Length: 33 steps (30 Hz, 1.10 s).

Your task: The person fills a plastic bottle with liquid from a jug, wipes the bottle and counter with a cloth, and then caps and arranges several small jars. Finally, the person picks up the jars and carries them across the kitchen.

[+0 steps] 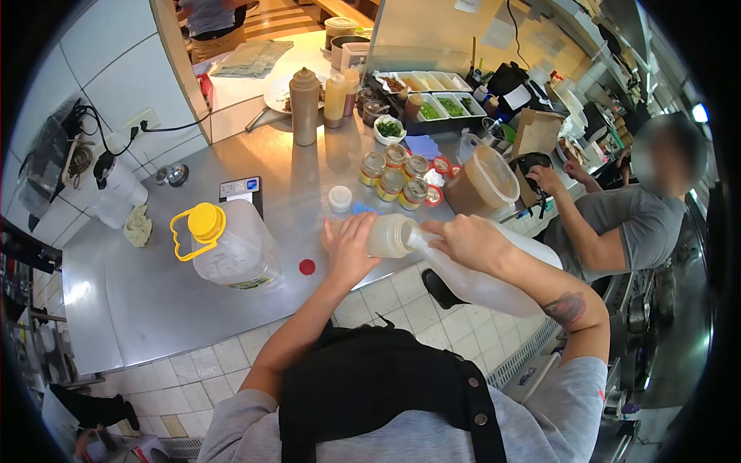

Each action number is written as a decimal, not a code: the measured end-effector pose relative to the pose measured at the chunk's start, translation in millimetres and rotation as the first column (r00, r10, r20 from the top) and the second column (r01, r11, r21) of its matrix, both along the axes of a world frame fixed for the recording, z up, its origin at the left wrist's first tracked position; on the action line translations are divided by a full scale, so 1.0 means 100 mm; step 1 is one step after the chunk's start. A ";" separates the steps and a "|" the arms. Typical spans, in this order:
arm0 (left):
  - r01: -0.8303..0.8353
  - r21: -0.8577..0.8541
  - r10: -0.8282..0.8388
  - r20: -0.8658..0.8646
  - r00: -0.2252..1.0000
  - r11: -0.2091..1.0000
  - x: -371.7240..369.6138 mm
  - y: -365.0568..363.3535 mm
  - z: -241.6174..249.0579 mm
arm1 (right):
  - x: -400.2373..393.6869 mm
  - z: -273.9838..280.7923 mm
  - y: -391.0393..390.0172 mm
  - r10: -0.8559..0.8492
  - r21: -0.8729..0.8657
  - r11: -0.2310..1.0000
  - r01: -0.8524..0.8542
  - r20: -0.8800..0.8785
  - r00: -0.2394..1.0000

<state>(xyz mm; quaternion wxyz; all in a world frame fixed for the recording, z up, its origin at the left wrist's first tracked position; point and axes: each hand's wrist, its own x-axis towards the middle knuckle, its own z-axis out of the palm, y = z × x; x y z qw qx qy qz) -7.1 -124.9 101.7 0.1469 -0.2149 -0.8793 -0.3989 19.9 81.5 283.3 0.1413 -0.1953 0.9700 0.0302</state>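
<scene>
My left hand is wrapped round a squeeze bottle that lies tilted over the steel counter, its open mouth facing right. With my right hand I grip a large translucent jug near its neck, the jug tipped on its side. The jug's mouth meets the bottle's mouth; my fingers partly hide the jug's neck. A red cap lies on the counter left of my left hand. Just behind the bottle stands a small white-lidded container, with a blue scrap beside it.
A yellow-capped jug and a scale occupy the counter's left. Several small jars and a brown-filled tub stand behind my hands. Farther back are tall sauce bottles. A co-worker works at the right.
</scene>
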 end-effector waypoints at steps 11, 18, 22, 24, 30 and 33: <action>-0.025 -0.002 0.025 -0.013 1.000 1.000 0.11 0.21 -0.05 | 0.02 0.05 0.09 0.051 0.095 0.994 -0.052 0.012 0.999; -0.001 0.096 -0.003 0.042 0.999 0.995 0.19 0.30 -0.04 | 0.04 0.16 0.11 0.028 0.131 0.991 -0.034 0.047 0.999; 0.001 0.158 -0.009 0.052 0.999 0.987 0.21 0.36 -0.12 | 0.07 0.15 0.13 0.065 0.104 0.993 -0.062 -0.024 0.998; -0.002 0.153 -0.006 0.052 0.999 0.988 0.22 0.38 -0.16 | 0.07 0.16 0.12 0.060 0.114 0.992 -0.057 -0.017 0.998; -0.017 0.193 0.009 0.042 0.999 0.981 0.23 0.41 -0.23 | 0.08 0.18 0.08 0.015 0.144 0.989 -0.023 0.051 0.999; -0.022 0.200 0.013 0.047 0.999 0.979 0.23 0.44 -0.31 | 0.08 0.18 0.08 0.015 0.140 0.990 -0.024 0.061 0.998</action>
